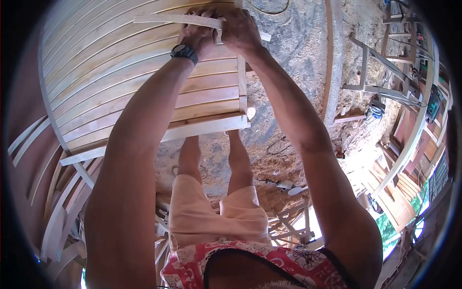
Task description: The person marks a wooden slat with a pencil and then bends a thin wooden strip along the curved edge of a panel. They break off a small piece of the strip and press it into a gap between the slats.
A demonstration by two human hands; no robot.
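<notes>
In the head view, a red-and-white patterned top (301,260) lies nearest the camera, at the bottom of the frame, with pale shorts (216,216) above it at lower centre. The person's bare arms stretch from the lower corners to the top centre, where the two hands sit side by side. A dark watch (185,52) circles the left wrist.

A thin wooden strip (168,19) lies at the top centre, crossing in front of the left hand (199,41) and running to the right hand (239,32), which it touches. The right hand's fingers are bent, but whether they close on the strip cannot be told; the left hand's fingers are partly hidden, so its grip cannot be told either. A pale wooden end (265,36) sticks out just right of the right hand.

Beneath the hands, a slatted wooden panel (115,77) fills the upper left. Dusty ground (293,62) shows at upper centre right, a long beam (332,62) beyond it. Loose boards (392,204) lie at lower right.
</notes>
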